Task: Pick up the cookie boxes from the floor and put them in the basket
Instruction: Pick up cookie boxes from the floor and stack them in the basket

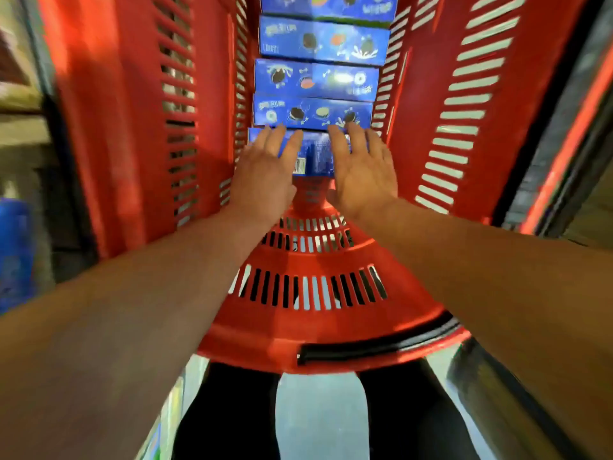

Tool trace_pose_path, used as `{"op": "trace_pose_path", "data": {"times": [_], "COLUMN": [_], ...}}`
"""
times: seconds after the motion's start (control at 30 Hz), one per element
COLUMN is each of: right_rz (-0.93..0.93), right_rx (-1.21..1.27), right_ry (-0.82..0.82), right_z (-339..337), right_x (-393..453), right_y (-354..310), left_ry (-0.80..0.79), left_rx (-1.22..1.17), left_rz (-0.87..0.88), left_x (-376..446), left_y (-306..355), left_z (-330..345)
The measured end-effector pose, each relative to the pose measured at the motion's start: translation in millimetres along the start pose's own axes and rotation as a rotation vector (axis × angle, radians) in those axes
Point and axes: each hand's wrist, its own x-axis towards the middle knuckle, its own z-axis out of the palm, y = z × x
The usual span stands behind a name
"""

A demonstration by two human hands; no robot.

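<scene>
A deep red slotted basket (311, 340) fills the view from above. Several blue cookie boxes stand in a row along its bottom; one (313, 111) sits just beyond my fingers, another (323, 39) farther back. The nearest blue box (315, 156), with a barcode facing up, lies at the near end of the row. My left hand (265, 174) rests flat on its left part and my right hand (361, 167) on its right part, fingers spread and pressing down, not wrapped around it. Both forearms reach down into the basket.
The basket's tall slotted walls (464, 111) close in on both sides. A black handle strip (381, 343) runs along the near rim. My dark-trousered legs (225, 419) stand below the rim on a pale floor. Blurred shelving (20, 94) is at left.
</scene>
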Motion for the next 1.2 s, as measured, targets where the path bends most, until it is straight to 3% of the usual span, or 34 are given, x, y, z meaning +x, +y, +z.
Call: {"op": "trace_pose_path", "data": {"times": [0.27,0.47,0.7,0.93,1.2], "right_rz": [-0.146,-0.055,0.047,0.063,-0.022], "right_rx": [0.008,0.025,0.078,0.069,0.028], "right_ry": [-0.036,0.031,0.21,0.321,0.39], "right_z": [-138.9,-246.9,-301.2,-308.7,-317.6], "right_x": [-134.8,-277.3,-389.2,-455.2,-506.9], "right_y": [-11.8,6.3,42.0,104.4,211.9], "left_ry": [-0.24,-0.128,0.034,0.121,0.3], "left_rx": [-0.08,-0.053,-0.138,-0.113,-0.133], "left_rz": [0.035,0.116,0.273,0.302,0.2], "left_x": [-100.3,-184.4,-248.7,-299.4,-316.7], "left_y": [34.5,83.3,154.9,243.6,354.8], "left_z": [-134.7,-279.8,-373.8,-410.9,-393.3]}}
